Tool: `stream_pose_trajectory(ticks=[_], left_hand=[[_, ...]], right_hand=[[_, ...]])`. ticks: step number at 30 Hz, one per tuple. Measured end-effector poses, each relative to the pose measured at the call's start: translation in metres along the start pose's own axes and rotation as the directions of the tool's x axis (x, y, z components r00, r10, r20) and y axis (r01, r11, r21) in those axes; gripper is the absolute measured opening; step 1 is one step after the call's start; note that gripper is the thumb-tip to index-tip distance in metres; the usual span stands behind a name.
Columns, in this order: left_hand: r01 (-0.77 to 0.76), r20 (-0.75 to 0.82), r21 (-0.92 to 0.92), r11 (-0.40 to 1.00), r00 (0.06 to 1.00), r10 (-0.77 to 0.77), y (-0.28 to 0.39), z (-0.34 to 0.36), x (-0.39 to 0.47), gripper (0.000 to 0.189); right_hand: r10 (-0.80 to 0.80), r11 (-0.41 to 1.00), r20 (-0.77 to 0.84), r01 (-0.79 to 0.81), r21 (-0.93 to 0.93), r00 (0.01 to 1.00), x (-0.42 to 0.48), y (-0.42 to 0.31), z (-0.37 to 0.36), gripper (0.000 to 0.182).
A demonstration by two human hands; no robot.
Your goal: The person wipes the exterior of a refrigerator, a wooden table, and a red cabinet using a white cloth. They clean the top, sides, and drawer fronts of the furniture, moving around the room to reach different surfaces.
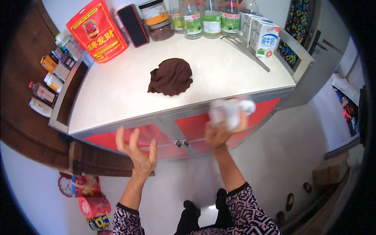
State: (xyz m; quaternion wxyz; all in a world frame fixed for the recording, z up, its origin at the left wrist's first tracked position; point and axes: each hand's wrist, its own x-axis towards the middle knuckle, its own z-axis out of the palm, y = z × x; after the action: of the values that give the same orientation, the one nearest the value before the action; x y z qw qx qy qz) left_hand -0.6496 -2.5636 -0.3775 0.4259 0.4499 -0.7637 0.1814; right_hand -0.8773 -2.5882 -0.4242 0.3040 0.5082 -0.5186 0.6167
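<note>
My right hand grips a white bottle, blurred by motion, in front of the cabinet's right red door. The bottle lies tilted, with its white cap end toward the right. My left hand is in the air before the left door, fingers spread and holding nothing. Between and beyond the hands, a crumpled dark brown cloth with a wavy edge lies on the white cabinet top. Neither hand touches the cloth.
Along the back stand a red pouch, a phone, stacked jars, several glass bottles and milk cartons. A metal strip lies near the cartons. Raised metal rails edge the sides. Small bottles stand at left.
</note>
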Motion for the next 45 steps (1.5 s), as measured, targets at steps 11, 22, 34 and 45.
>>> stream_pose_trajectory(ticks=[11, 22, 34, 45], left_hand=[[-0.103, 0.097, 0.021, 0.994, 0.99, 0.1, -0.006, 0.116, -0.126, 0.082], [-0.123, -0.111, 0.15, 0.981, 0.984, 0.14, -0.006, 0.173, -0.142, 0.074], [-0.177, -0.332, 0.11, 0.978, 0.921, 0.204, -0.009, 0.19, -0.133, 0.061], [-0.173, -0.401, 0.027, 0.985, 0.9, 0.169, -0.003, 0.194, -0.128, 0.072]], right_hand=[[-0.332, 0.938, -0.206, 0.346, 0.034, 0.92, -0.001, 0.065, 0.023, 0.047], [-0.301, 0.953, -0.182, 0.301, -0.025, 0.936, -0.013, 0.052, 0.014, 0.048], [-0.501, 0.853, -0.259, 0.522, 0.013, 0.826, -0.019, 0.102, 0.015, 0.041], [-0.475, 0.837, -0.212, 0.513, 0.19, 0.854, -0.024, 0.065, 0.028, 0.057]])
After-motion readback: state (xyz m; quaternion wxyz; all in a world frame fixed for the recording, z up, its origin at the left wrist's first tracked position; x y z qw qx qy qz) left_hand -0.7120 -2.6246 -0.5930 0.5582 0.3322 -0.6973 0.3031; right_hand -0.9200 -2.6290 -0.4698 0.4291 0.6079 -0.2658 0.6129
